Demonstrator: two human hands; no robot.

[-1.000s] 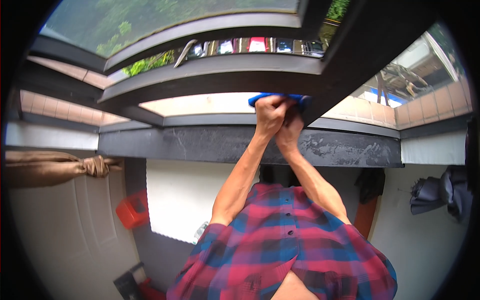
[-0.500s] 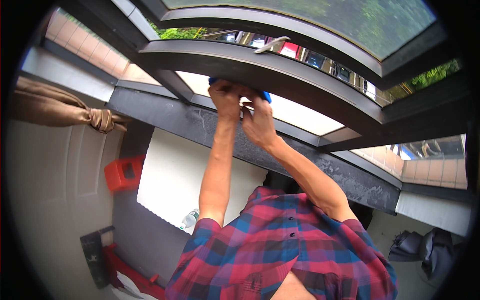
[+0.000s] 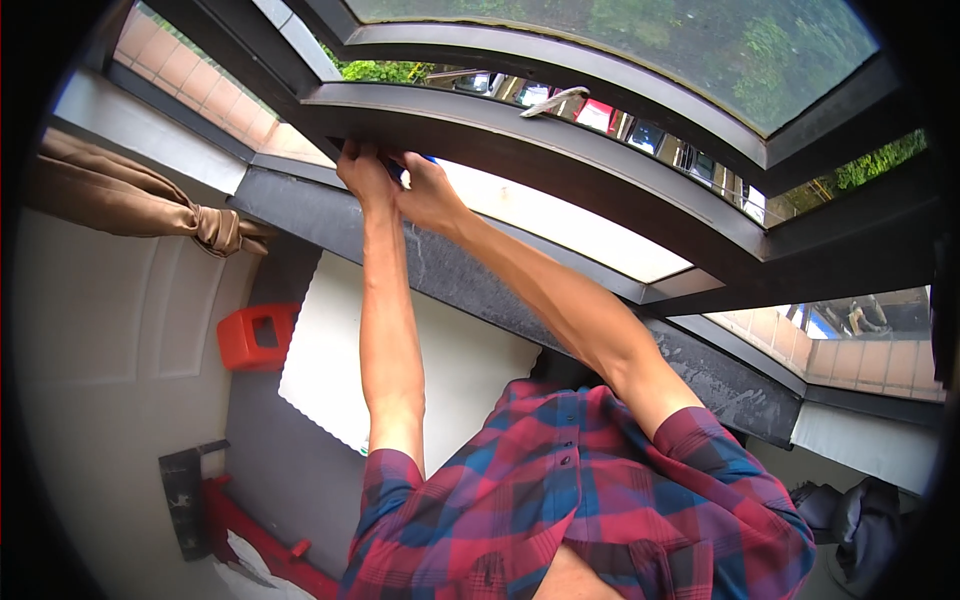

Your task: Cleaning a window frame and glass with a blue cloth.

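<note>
Both my arms reach up to the underside of a dark window frame rail [image 3: 540,150]. My left hand [image 3: 368,184] is closed, with its fingertips up against the rail near the frame's left corner. Just right of it, my right hand [image 3: 432,196] is closed too, the two nearly touching. A small blue piece [image 3: 430,158], perhaps cloth, shows at the right hand's fingers and in the gap between the hands; the rail and fingers hide most of it. Under my hands runs a dark stone sill [image 3: 465,265].
A white board-like top [image 3: 325,345] with a scalloped edge lies below the sill. A red plastic stool [image 3: 238,338] stands left of it. A knotted brown curtain [image 3: 165,205] hangs at left. Above, a tilted window pane [image 3: 640,50] with a pale handle [image 3: 555,101] stands open.
Both hands have slid left along the rail towards the frame's corner, and less of the blue piece shows. A clear bottle on the white top is now mostly hidden behind my left arm.
</note>
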